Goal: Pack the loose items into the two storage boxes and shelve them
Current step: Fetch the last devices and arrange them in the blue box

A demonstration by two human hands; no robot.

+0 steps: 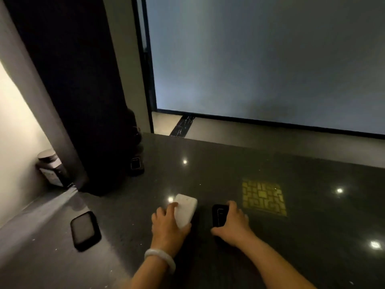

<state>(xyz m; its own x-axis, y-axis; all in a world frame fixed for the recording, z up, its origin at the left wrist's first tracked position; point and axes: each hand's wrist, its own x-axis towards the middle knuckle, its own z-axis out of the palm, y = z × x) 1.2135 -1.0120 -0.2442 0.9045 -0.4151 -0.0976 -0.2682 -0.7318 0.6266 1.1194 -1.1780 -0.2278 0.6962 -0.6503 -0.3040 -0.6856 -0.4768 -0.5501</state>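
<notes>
On the dark tabletop (pixel 229 167), the left hand (pixel 168 223) curls around a white device (pixel 186 211) and the right hand (pixel 234 223) around a black one (pixel 219 215) — gathering has begun, boxes unseen, lifting likely next.

Head camera looks down, close over a dim countertop (pixel 208 167), perhaps waist-high.

The dark speckled stone countertop (pixel 229 170) is gleaming, polished and throwing back ceiling lights; the white rounded plastic slab (pixel 186 209) is looking matt, the flat black rounded device (pixel 85 230) showing a dull sheen.
</notes>
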